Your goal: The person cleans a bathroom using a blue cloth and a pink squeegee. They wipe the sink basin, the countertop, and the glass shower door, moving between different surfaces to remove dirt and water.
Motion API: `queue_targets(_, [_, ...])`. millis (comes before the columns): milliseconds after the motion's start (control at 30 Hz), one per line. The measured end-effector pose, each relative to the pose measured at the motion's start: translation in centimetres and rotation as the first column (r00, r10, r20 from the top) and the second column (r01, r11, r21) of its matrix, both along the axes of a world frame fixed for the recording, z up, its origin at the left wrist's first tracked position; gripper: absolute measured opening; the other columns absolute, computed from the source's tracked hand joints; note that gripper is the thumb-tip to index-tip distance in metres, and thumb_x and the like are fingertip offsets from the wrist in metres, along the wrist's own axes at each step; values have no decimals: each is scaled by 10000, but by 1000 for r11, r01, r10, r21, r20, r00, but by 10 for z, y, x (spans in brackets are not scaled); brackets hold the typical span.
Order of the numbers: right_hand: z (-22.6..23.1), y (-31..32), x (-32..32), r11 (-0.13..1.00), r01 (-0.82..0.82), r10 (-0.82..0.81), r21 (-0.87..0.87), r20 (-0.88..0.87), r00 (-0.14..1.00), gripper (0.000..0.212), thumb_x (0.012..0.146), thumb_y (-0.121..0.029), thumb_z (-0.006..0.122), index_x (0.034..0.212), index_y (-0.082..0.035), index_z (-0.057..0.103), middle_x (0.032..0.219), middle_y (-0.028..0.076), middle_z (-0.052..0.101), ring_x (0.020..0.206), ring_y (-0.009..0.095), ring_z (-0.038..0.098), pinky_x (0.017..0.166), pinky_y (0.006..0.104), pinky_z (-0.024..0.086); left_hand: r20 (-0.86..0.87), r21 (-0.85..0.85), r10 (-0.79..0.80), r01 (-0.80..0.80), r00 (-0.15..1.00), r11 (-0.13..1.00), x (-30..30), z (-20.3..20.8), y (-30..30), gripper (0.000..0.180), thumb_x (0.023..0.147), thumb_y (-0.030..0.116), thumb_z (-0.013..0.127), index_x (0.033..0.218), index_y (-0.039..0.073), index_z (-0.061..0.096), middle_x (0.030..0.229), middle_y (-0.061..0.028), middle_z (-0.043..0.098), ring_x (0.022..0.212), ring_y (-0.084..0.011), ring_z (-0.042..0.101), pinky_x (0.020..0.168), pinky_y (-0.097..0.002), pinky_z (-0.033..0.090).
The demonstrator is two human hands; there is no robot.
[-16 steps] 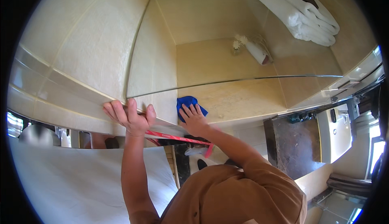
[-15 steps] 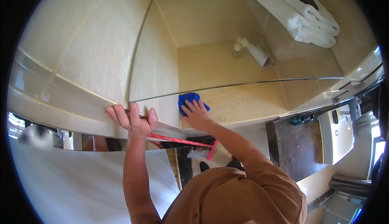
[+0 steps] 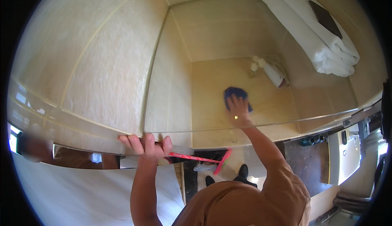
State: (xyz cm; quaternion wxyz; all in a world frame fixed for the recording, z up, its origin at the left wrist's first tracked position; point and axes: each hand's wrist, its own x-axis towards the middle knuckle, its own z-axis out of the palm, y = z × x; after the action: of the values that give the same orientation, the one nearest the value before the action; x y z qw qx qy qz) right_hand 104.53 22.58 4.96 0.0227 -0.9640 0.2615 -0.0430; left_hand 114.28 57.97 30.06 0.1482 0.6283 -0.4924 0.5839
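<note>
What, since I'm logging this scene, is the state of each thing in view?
Right hand: open on the blue cloth.
Blue cloth: crumpled, under that hand.
Left hand: fingers bent over the ledge.
White towels: folded, with a dark flat object on top.
White vase: near pale flowers; upright or lying, unclear.
Pink tool: head attached.

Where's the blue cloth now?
In the head view, the blue cloth is under the right hand on the tan ledge, left of and below the white flowers.
</note>
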Motion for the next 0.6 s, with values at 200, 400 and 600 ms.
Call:
queue_targets(200, [26, -60, 95, 986, -6, 14, 166, -46, 999, 720, 1045, -529, 333, 1635, -122, 261, 1713, 151, 179, 1546, 426, 208, 1249, 600, 81, -7, 33, 30, -30, 1000, 999, 2, -1, 1, 665, 959, 381, 564, 1477, 25, 348, 1647, -254, 146, 1549, -516, 25, 1219, -685, 50])
queue_targets(400, [48, -98, 158, 958, 164, -161, 237, -30, 986, 753, 1045, -550, 295, 1638, -89, 232, 1724, 143, 134, 1559, 410, 171, 1246, 610, 72, 39, -46, 53, -51, 998, 998, 4, -10, -3, 509, 946, 434, 544, 1314, 100, 436, 1586, -231, 269, 1532, -551, 78, 1194, -731, 65])
queue_targets(600, [34, -36, 219, 953, -132, 140, 274, -11, 990, 740, 1051, -543, 315, 1642, -106, 227, 1725, 124, 140, 1558, 411, 169, 1237, 637, 49, 11, -54, 54, -53, 998, 997, 5, -23, 8, 561, 955, 442, 544, 1393, 113, 424, 1615, -219, 239, 1526, -545, 102, 1194, -723, 74])
